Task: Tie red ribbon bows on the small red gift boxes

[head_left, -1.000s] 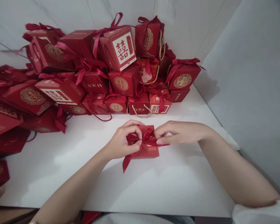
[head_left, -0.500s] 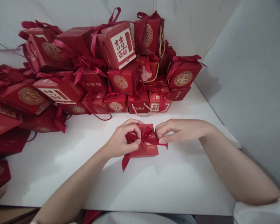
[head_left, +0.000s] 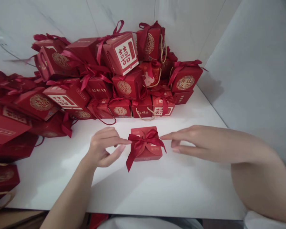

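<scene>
While both hands (head_left: 104,147) point inward, the red box (head_left: 146,149) lies between them.

Box (head_left: 146,156) on the tabletop (head_left: 162,190) between left hand (head_left: 102,148) and right hand (head_left: 197,141), bow (head_left: 145,140) on top; stacked boxes (head_left: 124,88) beyond both hands (extending left of the left hand).

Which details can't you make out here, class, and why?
All in the head view:
Underside of the bow-tied box: hidden, facing the table.
Small lettering on its top: too small, blurred.
Far left of the lower-left box: cut off by the left edge.
Full count of the pile: nearer boxes hide others.
</scene>
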`<state>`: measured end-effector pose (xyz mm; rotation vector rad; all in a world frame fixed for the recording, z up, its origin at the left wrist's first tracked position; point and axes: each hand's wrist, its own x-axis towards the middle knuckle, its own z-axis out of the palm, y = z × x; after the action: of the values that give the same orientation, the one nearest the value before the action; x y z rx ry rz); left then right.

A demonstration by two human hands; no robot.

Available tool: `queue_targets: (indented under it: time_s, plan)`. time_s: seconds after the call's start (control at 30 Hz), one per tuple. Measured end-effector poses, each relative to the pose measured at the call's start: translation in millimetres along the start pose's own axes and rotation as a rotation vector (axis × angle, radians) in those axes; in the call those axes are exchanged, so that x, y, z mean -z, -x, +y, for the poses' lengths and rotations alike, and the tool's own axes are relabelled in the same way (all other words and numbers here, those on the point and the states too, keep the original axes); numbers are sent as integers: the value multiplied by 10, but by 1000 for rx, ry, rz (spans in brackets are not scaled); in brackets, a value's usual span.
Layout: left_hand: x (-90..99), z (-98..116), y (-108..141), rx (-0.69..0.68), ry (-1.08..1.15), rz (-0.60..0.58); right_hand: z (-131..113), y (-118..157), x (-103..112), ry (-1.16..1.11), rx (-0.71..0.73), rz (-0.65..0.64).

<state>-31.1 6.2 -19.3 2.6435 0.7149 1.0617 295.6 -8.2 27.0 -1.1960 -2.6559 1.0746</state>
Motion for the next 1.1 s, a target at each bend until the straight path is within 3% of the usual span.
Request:
queue_targets:
  time_s: [0.13,0.33,0.53,0.8,0.97,1.1]
  plan:
    - [-119,134,22,-87,-221,-96,-54,67,-156,61,1,19]
    - [-158,199,39,-132,-461,-148,-78,26,-259,115,2,40]
    - [-133,129,59,-145,-562,-147,-75,-29,-277,145,-11,114]
    - [-146,134,61,-84,-585,-241,-96,-78,-299,184,-12,106]
    - [-140,113,84,17,-748,-156,-80,-86,-361,217,-78,112]
    - [-156,74,88,82,-656,-106,-87,-105,-376,213,-73,124]
